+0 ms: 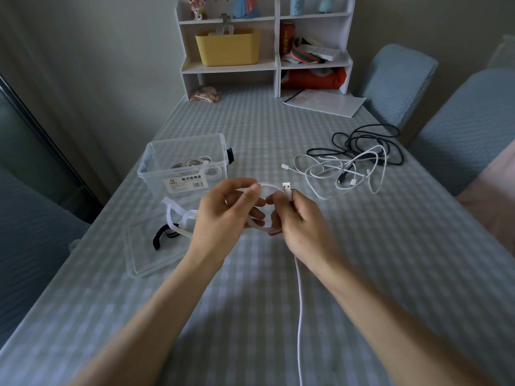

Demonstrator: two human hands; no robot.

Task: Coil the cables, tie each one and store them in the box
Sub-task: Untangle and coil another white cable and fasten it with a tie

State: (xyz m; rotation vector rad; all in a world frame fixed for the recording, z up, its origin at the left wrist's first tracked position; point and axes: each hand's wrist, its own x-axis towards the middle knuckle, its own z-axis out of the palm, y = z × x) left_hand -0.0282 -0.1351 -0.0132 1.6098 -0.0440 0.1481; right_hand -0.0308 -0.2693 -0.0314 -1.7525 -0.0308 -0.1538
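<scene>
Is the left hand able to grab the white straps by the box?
Probably not right away: the left hand is busy holding the white cable. The straps lie uncovered close beside it.

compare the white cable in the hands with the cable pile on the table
The white cable is held off the table by both hands and partly looped, its tail hanging toward the camera. The pile lies loose and tangled on the cloth, untouched. The held cable is one colour; the pile mixes white and black. Neither is tied.

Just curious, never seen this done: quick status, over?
Both hands, left hand and right hand, gripping white cable, coil half-wound. Clear box open. Tangled cables waiting.
</scene>
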